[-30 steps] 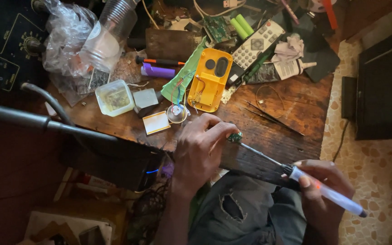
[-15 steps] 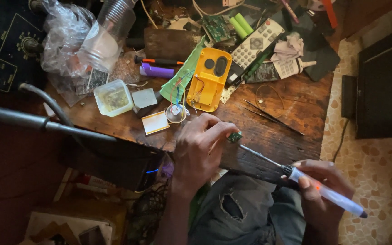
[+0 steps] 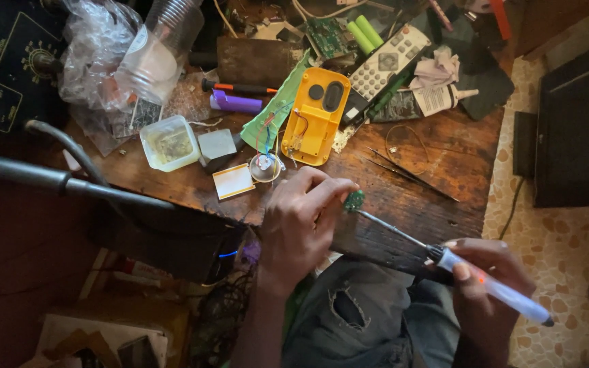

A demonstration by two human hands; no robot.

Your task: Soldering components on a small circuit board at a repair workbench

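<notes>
Your left hand (image 3: 301, 218) is curled shut, pinching a small green circuit board (image 3: 354, 200) between thumb and fingertips at the front edge of the wooden table (image 3: 444, 170), held up off the wood so the iron tip can get at it; your right hand (image 3: 485, 276) is closed in a pen grip round the pale handle of a soldering iron (image 3: 444, 257), thin shaft slanting up-left, tip touching or just at the board, cannot tell which. Low grip near the handle front likely for tip control. Behind the left hand: yellow plastic casing (image 3: 316, 116) lying open with red wires, a green strip board (image 3: 274, 112) beside it, small square plastic tub (image 3: 168, 143), purple lighter (image 3: 236, 103), grey remote control (image 3: 384, 65) further back, tweezers (image 3: 410, 174) lying flat to the right. Most of the small board is hidden by your fingers, solder joint not visible, iron cord end cut short behind the right hand, left side of view dark and hard to read
</notes>
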